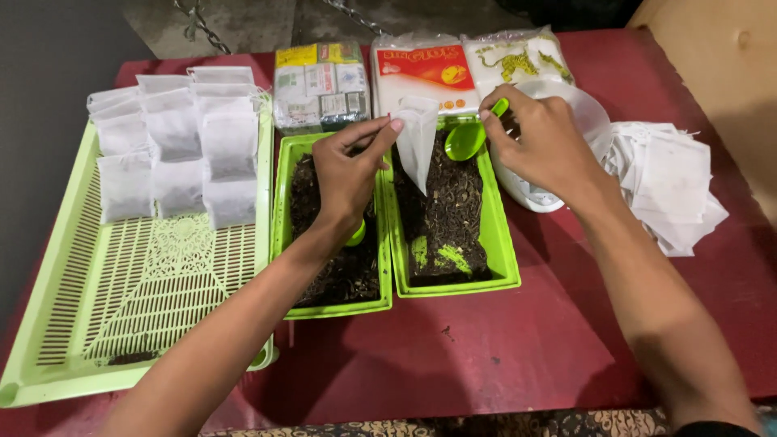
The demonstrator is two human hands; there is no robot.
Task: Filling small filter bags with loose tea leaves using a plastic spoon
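On the dark red table [526, 348], the big pale green slotted plastic tray [121, 307] has filled white paper pouches [174, 146] lined up at its far end. Next to it sit two small green plastic trays of dark loose tea [449, 218]. Left hand [348, 174] has thumb and forefinger pinched on an empty white paper pouch [417, 142], dangling over the right-side tray. Right hand [542, 142] has its fingers closed round a small green plastic scoop [468, 137] just beside the pouch.

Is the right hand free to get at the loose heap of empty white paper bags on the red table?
Probably not at once: the right hand is holding a green plastic scoop. The heap of white paper bags lies just beside that wrist, uncovered, with nothing between them.
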